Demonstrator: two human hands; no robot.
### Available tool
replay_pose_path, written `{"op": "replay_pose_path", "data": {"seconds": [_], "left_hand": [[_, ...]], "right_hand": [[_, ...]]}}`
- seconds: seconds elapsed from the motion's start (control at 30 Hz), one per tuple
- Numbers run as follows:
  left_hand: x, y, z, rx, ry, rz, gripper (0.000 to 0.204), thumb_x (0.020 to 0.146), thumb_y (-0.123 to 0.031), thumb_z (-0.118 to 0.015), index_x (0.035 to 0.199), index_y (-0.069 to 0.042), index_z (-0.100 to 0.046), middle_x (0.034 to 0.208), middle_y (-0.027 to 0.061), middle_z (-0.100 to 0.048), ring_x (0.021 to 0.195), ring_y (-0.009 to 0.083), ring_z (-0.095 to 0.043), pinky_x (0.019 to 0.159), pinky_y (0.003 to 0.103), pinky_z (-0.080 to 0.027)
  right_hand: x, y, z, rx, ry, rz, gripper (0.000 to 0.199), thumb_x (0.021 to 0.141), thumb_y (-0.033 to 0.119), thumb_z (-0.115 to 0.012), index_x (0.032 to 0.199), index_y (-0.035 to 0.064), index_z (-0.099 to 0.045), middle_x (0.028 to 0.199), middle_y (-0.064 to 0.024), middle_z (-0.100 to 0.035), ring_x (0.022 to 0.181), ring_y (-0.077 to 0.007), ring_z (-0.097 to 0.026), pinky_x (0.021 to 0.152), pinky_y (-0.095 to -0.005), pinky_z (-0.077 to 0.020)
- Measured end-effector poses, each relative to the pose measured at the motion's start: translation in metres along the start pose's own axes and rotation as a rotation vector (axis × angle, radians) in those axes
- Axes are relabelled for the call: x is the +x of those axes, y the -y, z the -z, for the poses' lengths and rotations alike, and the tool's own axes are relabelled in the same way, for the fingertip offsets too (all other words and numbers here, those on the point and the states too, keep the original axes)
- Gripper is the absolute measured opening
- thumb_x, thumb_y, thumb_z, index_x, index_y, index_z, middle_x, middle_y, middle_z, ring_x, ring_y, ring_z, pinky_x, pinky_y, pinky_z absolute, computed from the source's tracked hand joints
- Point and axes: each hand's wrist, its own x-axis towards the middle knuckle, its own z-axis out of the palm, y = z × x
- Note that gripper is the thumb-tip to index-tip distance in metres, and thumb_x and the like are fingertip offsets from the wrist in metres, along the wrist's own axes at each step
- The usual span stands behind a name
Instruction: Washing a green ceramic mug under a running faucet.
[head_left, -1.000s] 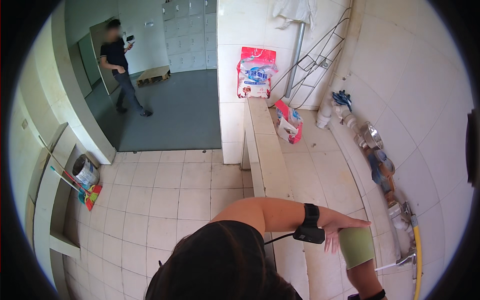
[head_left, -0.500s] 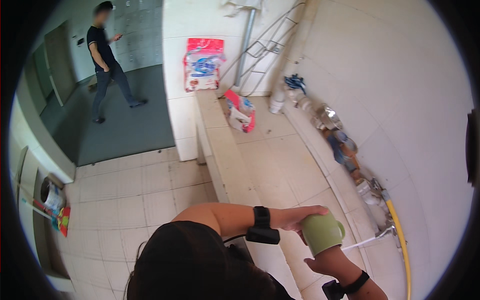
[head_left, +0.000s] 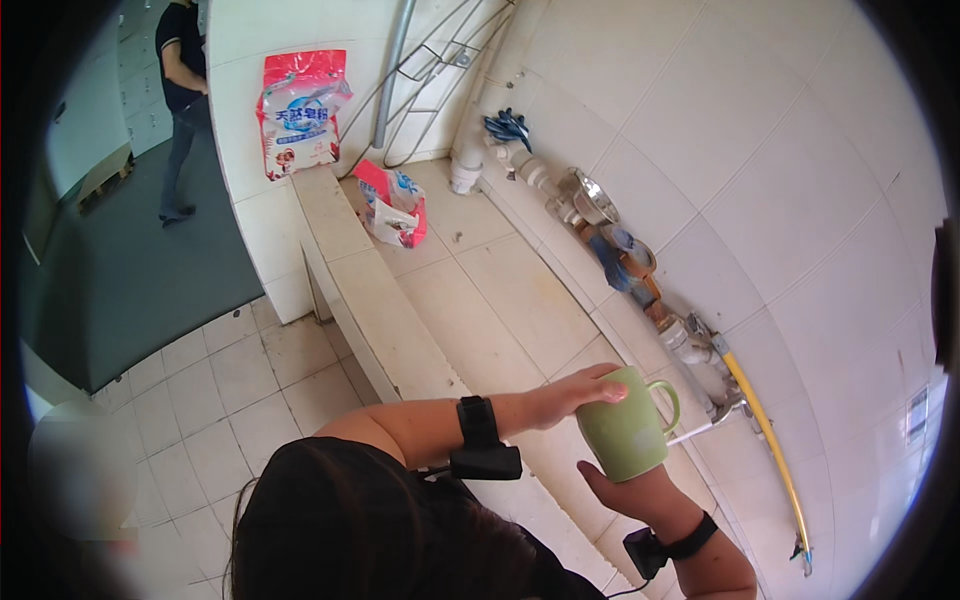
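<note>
A pale green mug [head_left: 622, 425] is held tilted over the tiled trough, its handle toward the wall. My left hand [head_left: 575, 396] grips it, fingers across its upper part and partly hidden behind it. My right hand [head_left: 650, 495] is at the mug's lower end with the thumb stretched apart; the mug hides its other fingers, and whether they are inside or behind it I cannot tell. A thin white streak runs from a metal tap [head_left: 730, 408] toward the mug; whether it is water is unclear.
A yellow hose [head_left: 765, 425] hangs along the wall. Pipes, a metal bowl [head_left: 592, 197] and blue gloves [head_left: 508, 128] line the trough's back. Washing powder bags stand on the ledge [head_left: 340, 225] and in the trough. A person [head_left: 182, 100] is in the doorway; a blurred shape is lower left.
The view has turned to the right, so the room slides left in it. The mug has tilted slightly, showing more of its handle. The person in the doorway is partly behind the wall.
</note>
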Motion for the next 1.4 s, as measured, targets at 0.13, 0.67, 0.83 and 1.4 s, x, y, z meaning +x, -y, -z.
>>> {"op": "replay_pose_path", "data": {"seconds": [0.13, 0.67, 0.83, 1.4], "left_hand": [[0.0, -0.022, 0.006, 0.199, 0.118, -0.057, 0.051, 0.081, -0.036, -0.053, 0.119, -0.003, -0.042, 0.106, 0.0063, -0.05, 0.1, 0.013, -0.046, 0.085, 0.027, -0.036], [-0.032, -0.015, 0.04, -0.239, -0.082, 0.409, 0.04, 0.082, -0.043, -0.05, 0.108, -0.013, -0.05, 0.098, 0.001, -0.054, 0.087, 0.0075, -0.051, 0.068, 0.023, -0.043], [-0.04, -0.014, 0.042, -0.204, -0.074, 0.442, 0.04, 0.081, -0.043, -0.051, 0.108, -0.013, -0.05, 0.097, 0.0006, -0.055, 0.086, 0.0086, -0.053, 0.068, 0.025, -0.043], [0.016, 0.001, -0.014, -0.23, -0.083, 0.711, 0.048, 0.078, -0.05, -0.048, 0.106, -0.011, -0.052, 0.103, 0.009, -0.055, 0.09, 0.0238, -0.055, 0.078, 0.04, -0.047]], "right_hand": [[0.01, 0.024, -0.007, -0.196, -0.109, -0.027, 0.053, 0.073, 0.024, -0.063, 0.116, -0.0008, -0.043, 0.115, -0.0178, -0.046, 0.109, -0.0345, -0.041, 0.091, -0.04, -0.0346], [0.036, 0.017, -0.033, 0.052, -0.064, -0.014, 0.039, 0.075, 0.02, -0.063, 0.109, 0.0032, -0.052, 0.105, -0.0158, -0.053, 0.097, -0.0334, -0.05, 0.083, -0.0386, -0.0405], [0.034, 0.02, -0.038, 0.186, 0.063, -0.089, 0.05, 0.074, 0.028, -0.066, 0.114, 0.0037, -0.049, 0.112, -0.0159, -0.05, 0.104, -0.0324, -0.046, 0.088, -0.0384, -0.0376], [-0.027, -0.001, -0.005, 0.49, -0.022, -0.419, 0.052, 0.076, 0.031, -0.064, 0.117, 0.0024, -0.048, 0.113, -0.0155, -0.05, 0.108, -0.0263, -0.044, 0.094, -0.0329, -0.0313]]}}
